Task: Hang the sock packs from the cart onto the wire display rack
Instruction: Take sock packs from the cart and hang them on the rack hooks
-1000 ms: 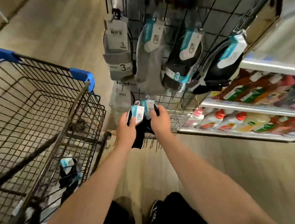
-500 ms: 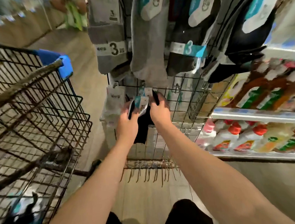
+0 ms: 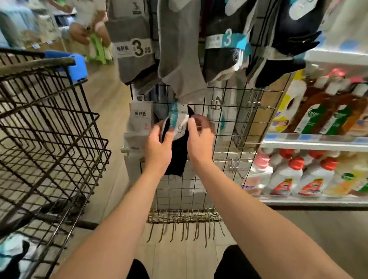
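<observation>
A black sock pack (image 3: 178, 152) with a teal and white card hangs between my hands, in front of the lower wire display rack (image 3: 227, 137). My left hand (image 3: 158, 146) grips its left side. My right hand (image 3: 200, 138) pinches the card's top edge close to the grid. Grey and black sock packs (image 3: 179, 55) hang on the rack above. A white sock pack (image 3: 139, 122) hangs just left of my hands. More sock packs (image 3: 9, 258) lie in the bottom of the black wire cart (image 3: 52, 128) on my left.
Empty hooks (image 3: 257, 105) stick out of the rack to the right of my hands. A row of spare hooks (image 3: 183, 230) hangs along the rack's bottom edge. Shelves of bottles (image 3: 319, 175) stand to the right. Another person (image 3: 85, 23) is in the aisle far left.
My view has moved closer to the rack and lower. Both hands have carried the black sock pack up against the lower grid, below the hanging grey socks.
</observation>
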Tool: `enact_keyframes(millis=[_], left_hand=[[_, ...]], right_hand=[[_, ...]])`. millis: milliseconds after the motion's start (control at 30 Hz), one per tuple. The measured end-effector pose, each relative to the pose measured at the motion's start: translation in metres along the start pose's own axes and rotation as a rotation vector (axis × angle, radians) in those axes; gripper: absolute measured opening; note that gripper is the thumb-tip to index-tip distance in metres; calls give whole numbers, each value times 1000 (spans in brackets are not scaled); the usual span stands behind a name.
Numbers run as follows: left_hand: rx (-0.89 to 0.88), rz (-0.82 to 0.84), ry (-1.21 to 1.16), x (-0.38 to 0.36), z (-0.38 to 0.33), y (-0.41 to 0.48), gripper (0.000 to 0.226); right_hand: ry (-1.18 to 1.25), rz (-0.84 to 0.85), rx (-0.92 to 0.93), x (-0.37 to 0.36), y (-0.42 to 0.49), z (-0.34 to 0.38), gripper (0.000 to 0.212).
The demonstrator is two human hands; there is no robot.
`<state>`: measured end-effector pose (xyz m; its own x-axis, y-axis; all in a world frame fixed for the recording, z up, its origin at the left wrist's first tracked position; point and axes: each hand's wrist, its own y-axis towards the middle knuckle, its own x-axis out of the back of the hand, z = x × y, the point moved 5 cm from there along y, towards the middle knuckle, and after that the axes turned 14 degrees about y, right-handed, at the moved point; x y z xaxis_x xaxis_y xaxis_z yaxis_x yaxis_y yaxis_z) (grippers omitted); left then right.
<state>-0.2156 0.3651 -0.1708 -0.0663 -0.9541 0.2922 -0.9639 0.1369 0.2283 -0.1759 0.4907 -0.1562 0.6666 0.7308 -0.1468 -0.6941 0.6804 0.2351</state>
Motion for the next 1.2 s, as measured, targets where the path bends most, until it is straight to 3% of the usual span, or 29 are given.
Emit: enact_keyframes(millis=[133,467,667,967,1200], left_hand=[[-19,7,-28,-8,-6,-3,19],[-25,-108,-12,-4,-21,16,23],[5,-93,33,-4,-20,25,22],[82,-20,135,-9,-12,36,23],[218,43,201,1,-24,19,34]], right_hand=[[-11,140,0,-2,-16,-3,30],[-86,96,-38,-20,4,12,43],[-211,102,-59,-24,15,8,47],[-119,-2,-11,-17,17,-1,39],[-308,-1,-259,-9,3,9,41]])
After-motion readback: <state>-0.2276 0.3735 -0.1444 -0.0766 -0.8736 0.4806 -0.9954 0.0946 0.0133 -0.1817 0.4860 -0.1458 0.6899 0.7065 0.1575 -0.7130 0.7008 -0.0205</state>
